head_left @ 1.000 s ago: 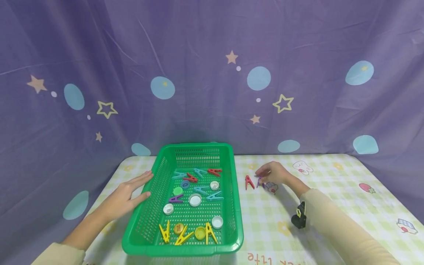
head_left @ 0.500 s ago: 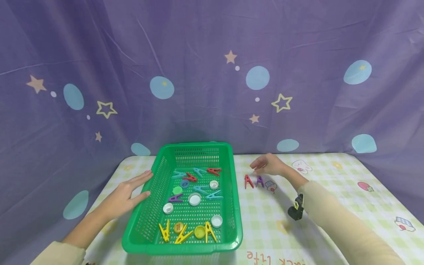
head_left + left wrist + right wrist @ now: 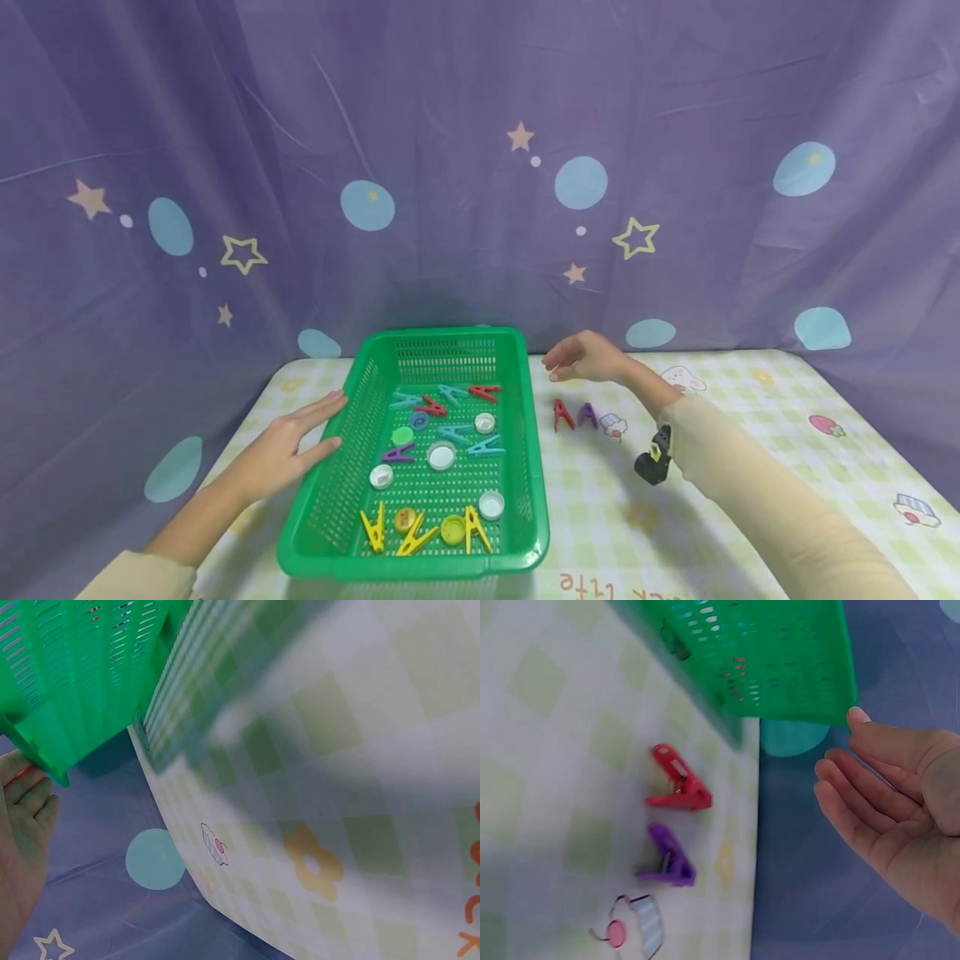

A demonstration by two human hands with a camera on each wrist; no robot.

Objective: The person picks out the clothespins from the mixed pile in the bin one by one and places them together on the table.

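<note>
A green plastic basket [image 3: 412, 568] stands on the table, with clothespins and bottle caps lying on its bottom. My left hand [image 3: 288, 446] rests against the basket's left rim with its fingers straight. Past the basket's right rim, my right hand [image 3: 588, 358] hovers with relaxed fingers and nothing in them. On the cloth below that hand lie a red clothespin [image 3: 563, 414] and a purple clothespin [image 3: 587, 415], side by side. Both also show in the right wrist view, the red clothespin [image 3: 679, 780] nearer the basket than the purple clothespin [image 3: 667, 859].
Inside the basket are yellow clothespins [image 3: 472, 529], blue clothespins [image 3: 486, 447], white caps [image 3: 441, 455] and a green cap [image 3: 402, 436]. A checked cloth [image 3: 720, 467] covers the table. Behind it hangs a purple curtain [image 3: 450, 108].
My right hand has let go of the purple clothespin, leaving it beside the red one, and has moved up and left toward the basket. The left hand has stayed at the rim.
</note>
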